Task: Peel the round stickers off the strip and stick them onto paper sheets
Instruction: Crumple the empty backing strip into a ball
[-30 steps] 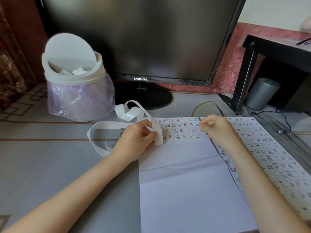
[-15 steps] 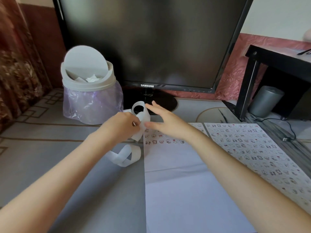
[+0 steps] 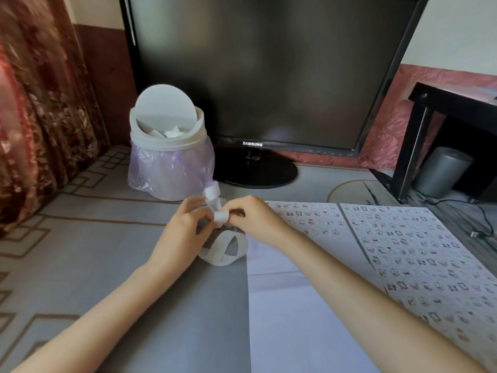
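The hands work over a grey cloth-covered surface with a brown angular line pattern running along its left edge. Far to the left of the left hand hangs a red-brown flowered curtain. The wall behind is pale above and pink and crinkled lower down. The left hand and the right hand meet almost knuckle to knuckle, both with fingers curled in. Between them they pinch a white strip: one short bend sticks up above the fingers, a folded bit sits between the two thumbs, and a loose loop sags onto the cloth just beneath the left hand. Whether any sticker is on that length cannot be told. Directly beyond the hands stands one black monitor on a round foot, its lower bezel reading "SAMSUNG", the only legible writing. Beyond the left hand stands one white bin with a tilted round lid, a pale purple liner and white scraps inside. Two paper sheets lie side by side. The near sheet runs under the right forearm and has a few rows of small stickers just right of the right hand, the rest blank. The second sheet, further right, is covered with them, too small and blurred to count. Beyond that sheet are one black side table, one grey cylinder under it, and a dark cable.
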